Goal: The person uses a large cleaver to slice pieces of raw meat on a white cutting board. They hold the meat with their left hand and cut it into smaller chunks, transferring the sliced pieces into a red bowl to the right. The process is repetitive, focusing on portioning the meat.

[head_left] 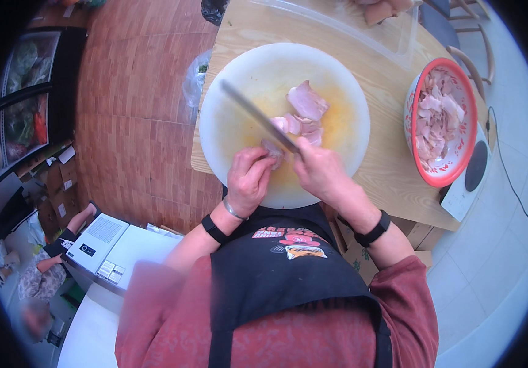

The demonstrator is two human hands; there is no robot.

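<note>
My right hand (321, 167) is closed round the handle of a kitchen knife (255, 111), whose blade slants away to the far left over the round white cutting board (230, 73). Just left of the blade, the bent fingers of my left hand (249, 178) press on a small piece of raw meat (272, 151). To the right of the blade lie several cut slices of meat (299, 127), close together. A larger pale pink slab of meat (307, 100) sits beyond them. Yellowish stains mark the board's middle.
A red-rimmed bowl (472, 122) of sliced meat stands on the wooden table (386, 144) at right, by a white scale (465, 190). A clear tray (344, 27) with more meat is at the back. A person (40, 279) is at lower left, near a white chest appliance (130, 251).
</note>
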